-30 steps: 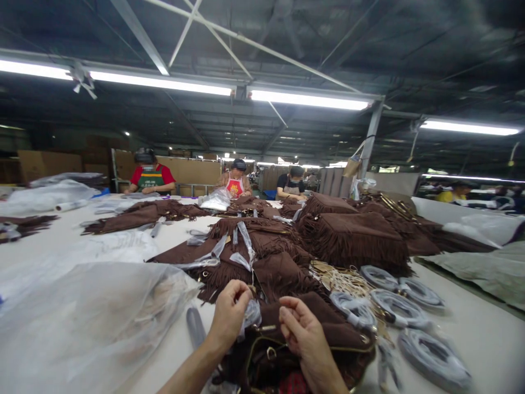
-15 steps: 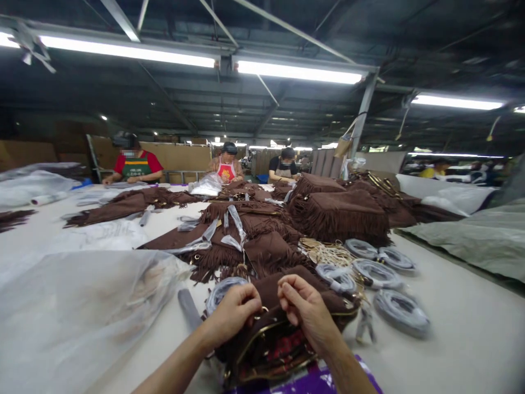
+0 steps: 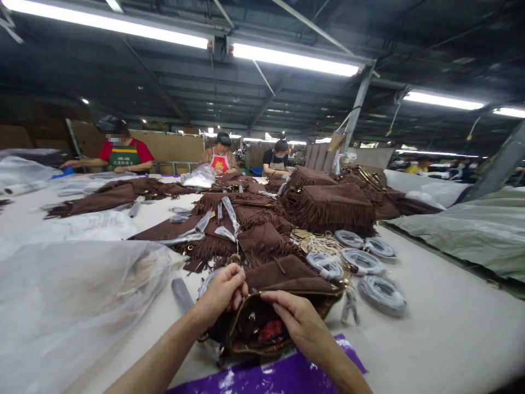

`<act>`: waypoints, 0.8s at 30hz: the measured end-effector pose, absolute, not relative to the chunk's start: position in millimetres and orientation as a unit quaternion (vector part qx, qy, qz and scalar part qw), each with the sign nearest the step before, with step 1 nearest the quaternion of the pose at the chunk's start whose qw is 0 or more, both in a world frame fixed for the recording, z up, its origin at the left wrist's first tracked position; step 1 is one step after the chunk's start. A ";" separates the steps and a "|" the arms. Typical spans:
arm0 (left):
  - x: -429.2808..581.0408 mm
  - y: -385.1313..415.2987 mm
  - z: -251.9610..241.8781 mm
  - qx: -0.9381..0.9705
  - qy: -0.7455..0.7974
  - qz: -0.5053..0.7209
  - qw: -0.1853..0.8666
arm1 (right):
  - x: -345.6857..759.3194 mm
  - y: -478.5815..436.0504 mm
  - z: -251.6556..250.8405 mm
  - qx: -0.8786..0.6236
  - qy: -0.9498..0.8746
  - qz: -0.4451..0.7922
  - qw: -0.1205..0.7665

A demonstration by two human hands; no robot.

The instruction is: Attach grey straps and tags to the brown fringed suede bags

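Note:
A dark brown handbag (image 3: 287,272) lies in front of me with its zipped mouth gaping toward me. Red patterned lining (image 3: 270,330) shows inside, along with a small metal fitting (image 3: 251,316). At the mouth's far left, my left hand (image 3: 225,291) is closed, its curled fingers against the zipper edge; what lies under the fingertips is partly hidden. My right hand (image 3: 296,316) pinches the far rim, thumb on the inner side. Under the bag's near side lies a shiny purple sheet (image 3: 262,377).
Brown fringed bags (image 3: 334,210) are heaped beyond. Wrapped strap coils (image 3: 383,295) and tan cords (image 3: 318,242) lie to the right. Clear plastic sheeting (image 3: 82,306) covers the left. A grey wrapped strip (image 3: 181,295) is beside my left hand. Several co-workers sit across the table.
My right hand has come down from above the bag onto its rim. My left hand has shifted up and left along the edge. The bag's mouth gapes wider, and the whole view has shifted.

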State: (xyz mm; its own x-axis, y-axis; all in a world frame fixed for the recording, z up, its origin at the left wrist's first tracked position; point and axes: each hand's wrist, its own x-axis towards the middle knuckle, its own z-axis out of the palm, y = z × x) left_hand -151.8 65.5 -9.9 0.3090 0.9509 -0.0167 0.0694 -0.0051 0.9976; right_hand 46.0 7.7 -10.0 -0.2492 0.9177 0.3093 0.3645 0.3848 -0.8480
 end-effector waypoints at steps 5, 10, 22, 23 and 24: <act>-154.1 68.5 -12.4 0.589 0.437 0.383 0.561 | 42.0 21.3 -7.8 -0.434 -0.733 0.328 0.407; -156.7 70.8 -10.4 0.566 0.417 0.402 0.587 | 41.8 20.7 -15.3 -0.452 -0.722 0.332 0.406; -164.0 78.1 -11.6 0.512 0.385 0.440 0.629 | 35.6 18.9 -18.0 -0.440 -0.700 0.376 0.419; -163.9 78.0 -11.6 0.512 0.384 0.442 0.629 | 34.1 18.0 -18.5 -0.435 -0.702 0.381 0.415; -163.8 78.0 -11.5 0.511 0.384 0.443 0.629 | 32.5 17.1 -19.0 -0.431 -0.705 0.381 0.414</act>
